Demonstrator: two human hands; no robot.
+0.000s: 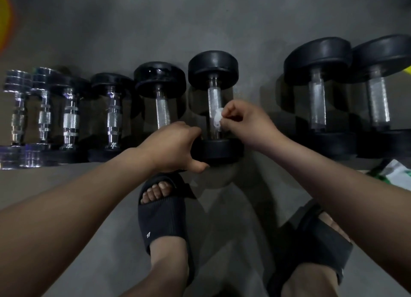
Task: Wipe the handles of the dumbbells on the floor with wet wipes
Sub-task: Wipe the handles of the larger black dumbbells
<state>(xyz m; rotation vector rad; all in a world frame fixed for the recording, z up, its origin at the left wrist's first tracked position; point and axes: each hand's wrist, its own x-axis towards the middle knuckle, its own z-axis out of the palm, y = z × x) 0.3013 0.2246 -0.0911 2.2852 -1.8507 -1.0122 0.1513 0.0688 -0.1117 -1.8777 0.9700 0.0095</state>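
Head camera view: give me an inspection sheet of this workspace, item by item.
Surface: grey floor, dimly lit.
Job's things: row of dumbbells lying on it; white wipe against the handle of one in the middle.
Clutter: white-and-green packet at the right edge.
Grippers: left hand grips that dumbbell's near head; right hand pinches the wipe.
Cables: nothing seen.
Surroundings: person's feet in black slides; blurred yellow thing at top left.
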